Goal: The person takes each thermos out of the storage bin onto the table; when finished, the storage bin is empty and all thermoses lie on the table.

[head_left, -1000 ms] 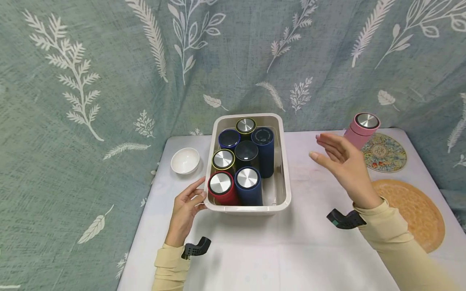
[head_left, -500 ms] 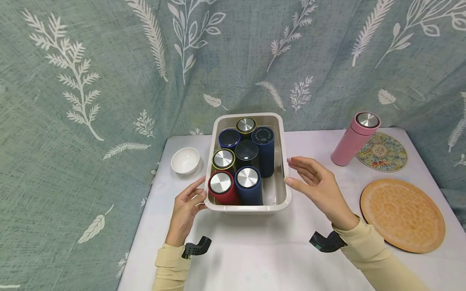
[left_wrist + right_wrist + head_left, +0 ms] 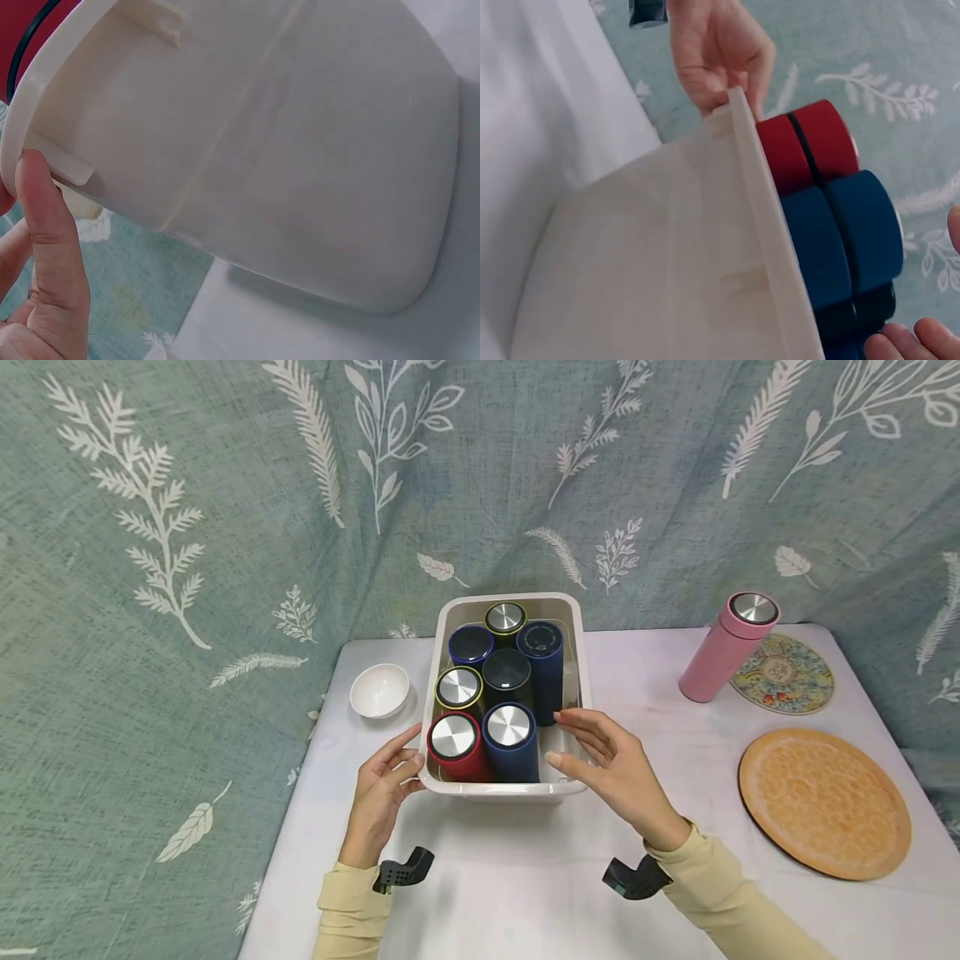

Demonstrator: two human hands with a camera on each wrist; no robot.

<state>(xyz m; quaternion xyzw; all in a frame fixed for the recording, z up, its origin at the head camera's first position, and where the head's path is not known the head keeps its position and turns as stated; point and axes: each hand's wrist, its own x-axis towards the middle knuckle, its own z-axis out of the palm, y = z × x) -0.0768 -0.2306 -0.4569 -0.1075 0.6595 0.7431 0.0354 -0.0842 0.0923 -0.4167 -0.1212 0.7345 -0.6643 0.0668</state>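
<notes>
Left hand (image 3: 377,797): pinching the left rim of the pale tub (image 3: 495,790), toward its near corner.
Right hand (image 3: 626,777): thumb and fingers apart, nothing held, reaching over the tub's right side.
Tub contents: seven bottles (image 3: 517,760), red one near left.
Pink bottle (image 3: 723,652): far right, on the tabletop (image 3: 525,893).

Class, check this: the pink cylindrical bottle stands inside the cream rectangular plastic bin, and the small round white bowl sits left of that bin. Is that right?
Not quite: the head view shows the pink cylindrical bottle standing outside the cream rectangular plastic bin, on the white-covered table to its right. The small round white bowl does sit left of the bin.
</notes>
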